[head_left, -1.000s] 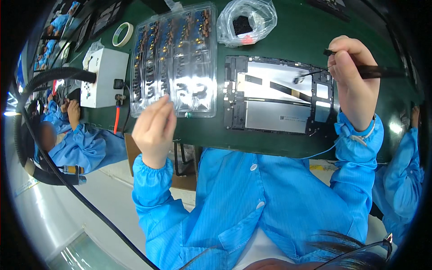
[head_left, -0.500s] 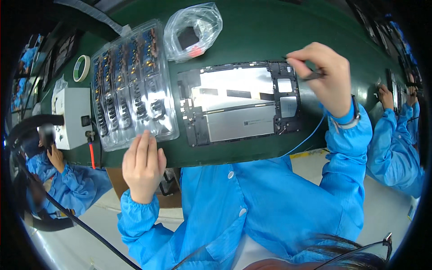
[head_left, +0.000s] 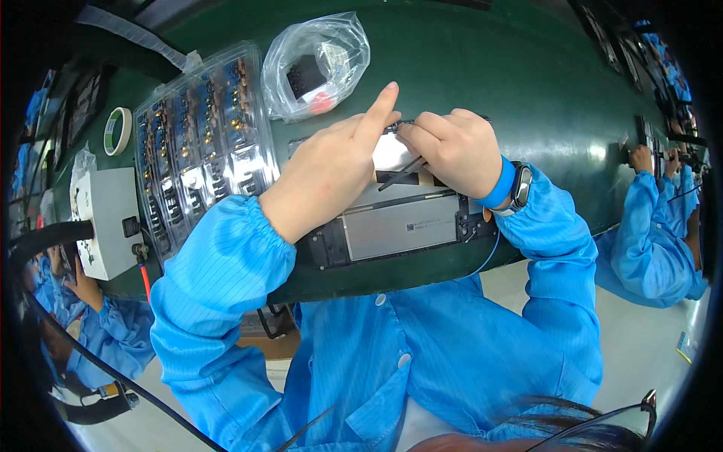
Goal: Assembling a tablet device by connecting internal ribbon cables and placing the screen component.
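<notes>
An opened tablet, with a black frame and silver metal inside, lies on the green bench in front of me. My left hand reaches over its upper left part, index finger stretched out and another fingertip at the far edge; the thumb is hidden. Close beside it, my right hand is closed, with thumb and forefinger pinched at the tablet's far edge. Dark tweezers stick out from under the right hand's fingers, slanting down to the left across the tablet. Whether the fingertips grip a small part cannot be made out.
At left, a clear plastic tray holds rows of small electronic parts. A clear plastic bag lies beyond the tablet. A tape roll and a white box stand further left. Co-workers in blue sit on both sides.
My left hand has moved from the tray's near edge up over the tablet. My right hand has shifted left to the tablet's far edge, and the tweezers now slant down leftward.
</notes>
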